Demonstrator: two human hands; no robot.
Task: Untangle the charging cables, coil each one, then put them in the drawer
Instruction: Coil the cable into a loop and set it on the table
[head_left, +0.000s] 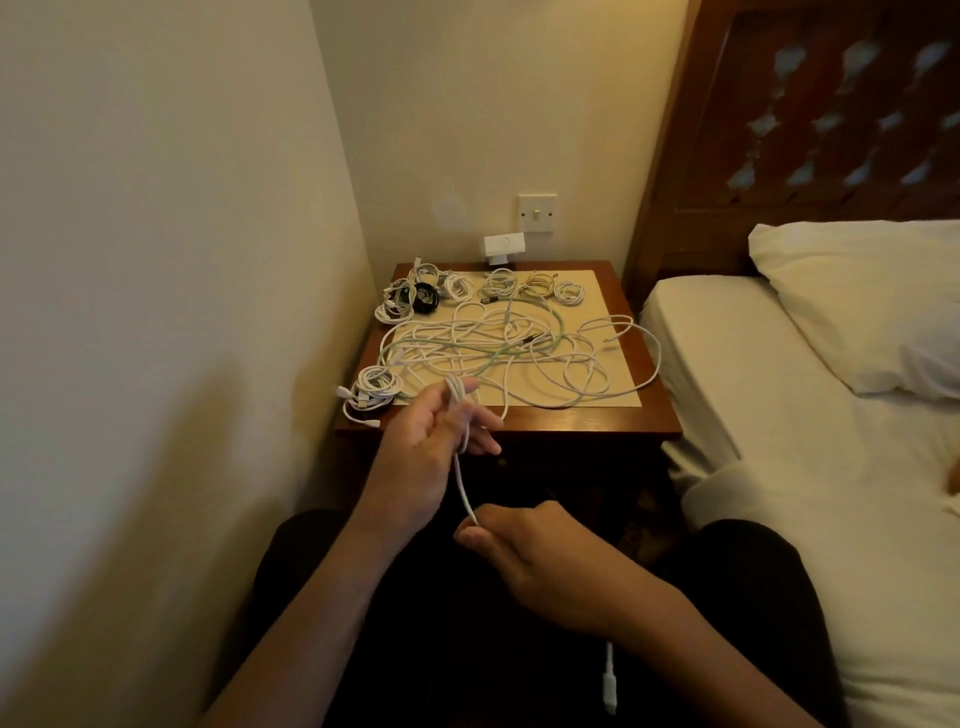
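Observation:
A white charging cable runs taut between my two hands in front of the nightstand. My left hand has the cable looped round its fingers. Lower down, my right hand pinches the same cable, whose plug end hangs below my right wrist. A tangle of white and pale green cables sprawls over the nightstand's top. Several coiled cables lie along its back edge and one coil sits at its front left corner. The drawer is hidden.
A cream mat covers the nightstand top. A wall switch and a white adapter are on the wall behind. The bed with a pillow stands right; a wall closes the left side.

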